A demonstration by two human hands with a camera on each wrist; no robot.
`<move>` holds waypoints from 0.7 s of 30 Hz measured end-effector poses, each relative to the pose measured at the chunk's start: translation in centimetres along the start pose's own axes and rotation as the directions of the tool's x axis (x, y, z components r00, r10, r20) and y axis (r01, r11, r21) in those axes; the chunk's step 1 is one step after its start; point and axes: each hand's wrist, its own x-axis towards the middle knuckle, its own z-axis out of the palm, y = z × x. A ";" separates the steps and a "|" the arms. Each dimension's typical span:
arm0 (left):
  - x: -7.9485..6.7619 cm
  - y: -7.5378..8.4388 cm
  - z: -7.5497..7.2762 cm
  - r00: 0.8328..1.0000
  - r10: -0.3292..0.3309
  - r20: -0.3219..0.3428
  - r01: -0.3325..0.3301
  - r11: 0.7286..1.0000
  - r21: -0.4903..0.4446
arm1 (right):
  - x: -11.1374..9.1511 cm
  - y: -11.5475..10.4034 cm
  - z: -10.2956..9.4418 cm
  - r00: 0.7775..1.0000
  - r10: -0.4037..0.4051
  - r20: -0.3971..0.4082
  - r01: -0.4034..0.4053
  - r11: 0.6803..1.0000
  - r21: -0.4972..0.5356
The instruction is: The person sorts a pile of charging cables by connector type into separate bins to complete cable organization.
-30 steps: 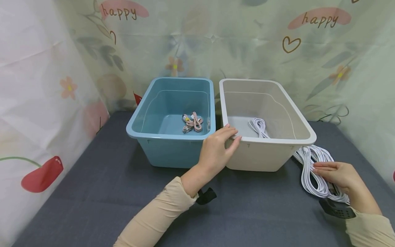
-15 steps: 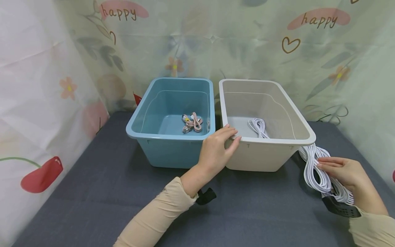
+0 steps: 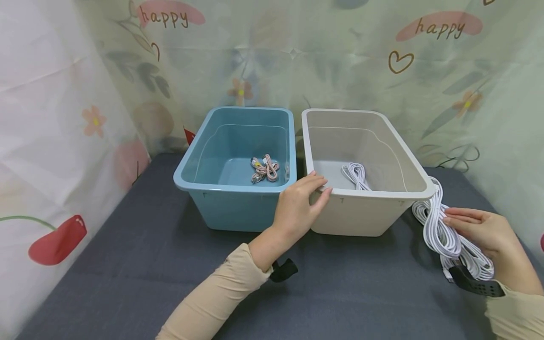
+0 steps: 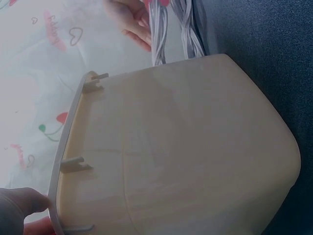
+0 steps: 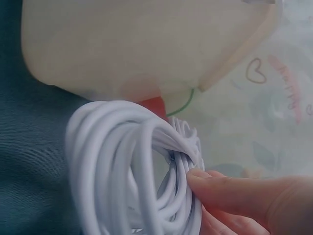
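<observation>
My left hand [image 3: 299, 203] holds the near left corner of the beige bin [image 3: 382, 194], thumb and fingers at its rim. A white coiled cable [image 3: 442, 233] is pinched between the thumb and fingers of my right hand [image 3: 488, 231], just right of that bin. More white cable coils [image 3: 476, 262] lie on the table below and behind it. In the right wrist view the held coil's loops [image 5: 112, 161] hang large, thumb pressed on their side. Inside the beige bin lies a smaller white cable bundle [image 3: 356, 175].
A blue bin [image 3: 238, 188] stands left of the beige one, with pinkish-brown cable bundles [image 3: 265, 168] inside. Both bins sit on a dark grey cloth-covered table [image 3: 127, 264]. Patterned curtains [image 3: 293, 52] hang behind and on both sides.
My right hand has moved up and to the right, lifting the white coiled cable away from the other coils. The left hand and both bins have stayed in place.
</observation>
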 end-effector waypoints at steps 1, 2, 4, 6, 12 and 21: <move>0.0 0.0 0.0 1.000 0.000 -0.001 0.000 1.000 -0.001 | 0.1 0.1 -0.1 1.000 -0.009 -0.010 0.009 1.000 0.018; 0.0 0.0 0.0 1.000 0.003 -0.002 -0.003 1.000 0.006 | 0.2 0.1 -0.3 1.000 -0.003 -0.013 0.004 0.999 0.046; 0.0 0.0 0.0 1.000 0.005 -0.005 -0.005 1.000 0.008 | 0.5 0.0 -0.5 0.999 -0.024 -0.022 0.026 0.995 0.100; 0.0 -0.1 0.0 1.000 0.004 -0.007 -0.004 1.000 0.007 | 0.7 -0.2 -0.7 0.998 -0.062 -0.014 0.063 0.982 0.178; 0.0 -0.1 0.0 1.000 0.003 -0.002 -0.003 1.000 0.012 | 0.4 -1.8 -0.8 0.997 -0.079 -0.023 0.082 0.957 0.279; 0.1 0.0 0.0 1.000 -0.005 -0.002 0.005 1.000 0.003 | 0.1 -3.1 -1.3 0.991 -0.101 -0.086 0.128 0.890 0.437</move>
